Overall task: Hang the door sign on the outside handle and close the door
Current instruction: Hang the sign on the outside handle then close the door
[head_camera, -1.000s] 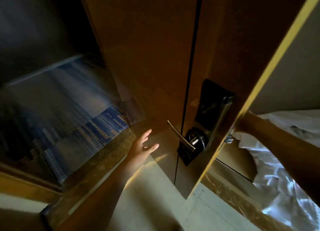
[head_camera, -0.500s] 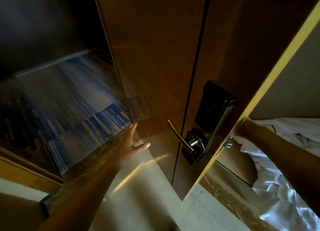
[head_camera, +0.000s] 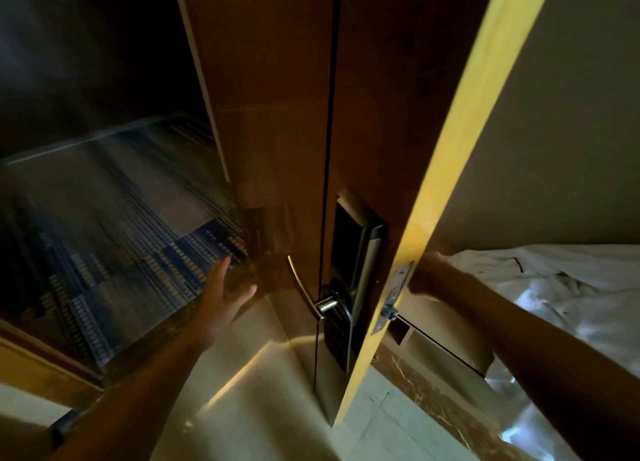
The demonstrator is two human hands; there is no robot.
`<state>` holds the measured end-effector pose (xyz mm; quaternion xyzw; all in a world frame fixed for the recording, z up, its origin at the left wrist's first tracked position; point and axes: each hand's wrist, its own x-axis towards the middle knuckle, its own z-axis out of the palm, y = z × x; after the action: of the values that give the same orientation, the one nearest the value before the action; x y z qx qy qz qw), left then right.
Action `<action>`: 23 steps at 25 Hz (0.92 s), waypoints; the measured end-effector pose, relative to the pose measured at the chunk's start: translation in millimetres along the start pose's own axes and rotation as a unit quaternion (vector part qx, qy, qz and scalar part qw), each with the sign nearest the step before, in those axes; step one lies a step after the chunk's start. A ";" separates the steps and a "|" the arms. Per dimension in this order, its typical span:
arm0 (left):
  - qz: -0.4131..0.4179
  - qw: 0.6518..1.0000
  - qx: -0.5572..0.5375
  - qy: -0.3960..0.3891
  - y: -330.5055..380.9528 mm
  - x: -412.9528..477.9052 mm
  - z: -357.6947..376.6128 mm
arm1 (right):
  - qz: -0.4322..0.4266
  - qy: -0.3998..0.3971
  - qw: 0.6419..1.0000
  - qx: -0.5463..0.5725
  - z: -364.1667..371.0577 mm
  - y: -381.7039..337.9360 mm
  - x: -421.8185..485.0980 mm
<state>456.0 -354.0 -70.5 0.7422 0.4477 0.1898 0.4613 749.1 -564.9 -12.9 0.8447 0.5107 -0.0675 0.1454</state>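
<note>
A dark brown wooden door (head_camera: 277,114) stands ajar, its yellow edge (head_camera: 450,170) facing me. On its outer face sits a black electronic lock plate (head_camera: 349,242) with a silver lever handle (head_camera: 304,291). Nothing hangs on that handle, and no door sign is in view. My left hand (head_camera: 221,294) is held out flat, fingers spread, left of the handle and apart from it. My right arm reaches behind the door's edge; only a sliver of my right hand (head_camera: 426,270) shows near the latch, and its grip is hidden.
Blue patterned corridor carpet (head_camera: 121,235) lies beyond the doorway at left. A dark stone threshold (head_camera: 145,343) runs across the pale tiled floor (head_camera: 263,408). White crumpled fabric (head_camera: 554,287) lies at right behind the door. A beige wall (head_camera: 554,131) rises above it.
The door has swung so its edge faces me more. My left hand has drifted left, away from the handle. My right arm stays behind the door edge.
</note>
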 end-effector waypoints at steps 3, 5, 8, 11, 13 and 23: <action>-0.005 1.000 -0.016 0.008 -7.5 -5.1 -15.6 | -0.110 0.050 0.993 -0.010 1.0 -19.4 3.6; -0.009 1.000 -0.019 0.016 -14.6 -6.3 -28.8 | -0.163 0.119 0.979 -0.003 -1.3 -35.5 3.3; 0.003 0.998 -0.047 0.034 -28.6 -7.1 -51.8 | -0.207 0.168 0.963 -0.042 -15.4 -60.0 1.4; 0.015 0.996 -0.050 0.069 -45.8 -13.2 -78.6 | -0.259 0.174 0.946 -0.090 -31.7 -86.8 2.8; 0.012 0.994 -0.040 0.098 -57.5 -17.4 -96.3 | -0.296 0.168 0.934 -0.111 -41.0 -104.4 5.1; -0.003 0.986 -0.037 0.160 -104.3 -51.1 -195.2 | -0.432 0.136 0.884 -0.115 -56.4 -201.8 43.6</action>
<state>242.3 -278.3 -54.8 0.6834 0.5105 0.3215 0.4111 589.4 -422.5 -6.5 0.5188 0.8439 0.0514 0.1267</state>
